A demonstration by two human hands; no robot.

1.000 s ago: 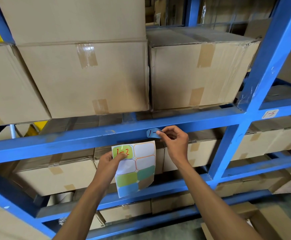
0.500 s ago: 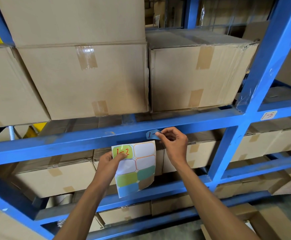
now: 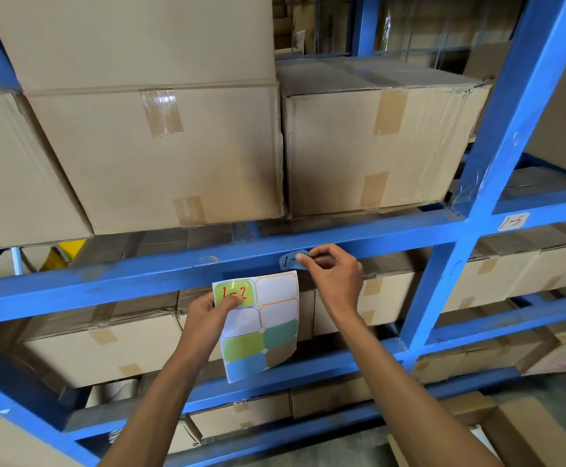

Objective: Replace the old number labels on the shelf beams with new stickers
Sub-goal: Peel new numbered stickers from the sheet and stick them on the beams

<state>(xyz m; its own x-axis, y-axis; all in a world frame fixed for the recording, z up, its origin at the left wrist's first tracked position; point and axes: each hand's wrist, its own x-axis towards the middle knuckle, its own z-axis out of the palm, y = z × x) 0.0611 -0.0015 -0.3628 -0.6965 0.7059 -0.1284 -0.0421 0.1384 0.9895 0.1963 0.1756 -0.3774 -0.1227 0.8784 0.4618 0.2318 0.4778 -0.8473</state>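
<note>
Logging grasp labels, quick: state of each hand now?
Left hand: holding the sticker sheet.
Right hand: pinching the blue label on the beam.

Both arms raised fwd; left hand [image 3: 207, 315] thumb-pinching, right hand [image 3: 333, 274] fingers curled in pinch.

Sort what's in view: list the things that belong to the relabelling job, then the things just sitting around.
Part of the job:
- blue label, pinched by the right hand at the shelf beam
- sticker sheet with the "1-2" sticker, held by the left hand
- white "1-5" label

Just there:
- cardboard boxes
- blue upright
</note>
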